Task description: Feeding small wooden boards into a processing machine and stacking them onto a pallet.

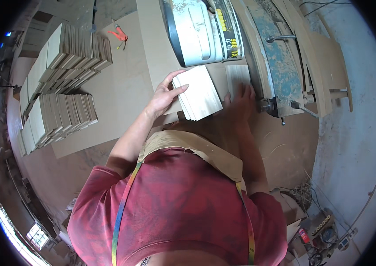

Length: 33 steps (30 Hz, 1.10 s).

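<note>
My left hand (165,96) is closed on a small fanned stack of thin pale wooden boards (200,93), its thumb over the top board and its fingers at the far left edge. To the right, my right hand (241,103) is in shadow and slightly blurred. Its fingers lie over the near end of a single thin wooden board (238,73), with the thumb on the left side. That board is beside the machine and below the pail; its near end is hidden by the hand.
A white and black pail (205,33) is just beyond my hands. Tall rows of stacked boards (79,48) stand on the left, near a red-handled tool (119,34). A worn blue machine (281,62) with metal levers is at the right, against a pale wall (356,146).
</note>
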Each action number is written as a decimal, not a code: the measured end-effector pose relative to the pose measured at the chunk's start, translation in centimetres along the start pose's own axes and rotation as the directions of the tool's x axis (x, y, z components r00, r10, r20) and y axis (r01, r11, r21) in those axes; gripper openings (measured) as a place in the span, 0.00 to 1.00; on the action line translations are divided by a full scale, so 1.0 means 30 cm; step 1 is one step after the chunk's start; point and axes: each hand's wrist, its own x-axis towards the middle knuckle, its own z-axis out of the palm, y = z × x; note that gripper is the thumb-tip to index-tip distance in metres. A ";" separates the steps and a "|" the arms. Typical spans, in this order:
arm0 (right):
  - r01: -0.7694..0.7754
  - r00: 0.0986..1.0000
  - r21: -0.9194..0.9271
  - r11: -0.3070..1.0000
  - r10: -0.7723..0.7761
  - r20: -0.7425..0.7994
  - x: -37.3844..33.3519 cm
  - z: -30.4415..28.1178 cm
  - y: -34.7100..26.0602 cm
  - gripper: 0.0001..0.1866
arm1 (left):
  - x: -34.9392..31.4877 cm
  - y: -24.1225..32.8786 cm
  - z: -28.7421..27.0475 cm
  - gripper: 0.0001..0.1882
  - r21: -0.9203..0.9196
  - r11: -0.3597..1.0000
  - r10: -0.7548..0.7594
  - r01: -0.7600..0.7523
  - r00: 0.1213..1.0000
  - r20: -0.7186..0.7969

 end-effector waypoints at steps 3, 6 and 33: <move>0.007 1.000 -0.059 0.998 -0.009 -0.024 0.082 0.083 -0.016 0.27 | 0.005 0.017 0.002 0.23 -0.015 1.000 -0.009 0.009 1.000 -0.015; 0.140 0.986 0.019 0.990 -0.138 -0.096 0.217 0.169 0.067 0.27 | 0.021 0.010 0.073 0.21 -0.046 0.999 -0.017 0.013 0.996 -0.083; 0.087 0.996 0.058 0.995 -0.087 0.003 0.149 0.164 0.127 0.34 | 0.030 -0.006 0.075 0.25 0.006 1.000 -0.002 0.003 0.999 -0.049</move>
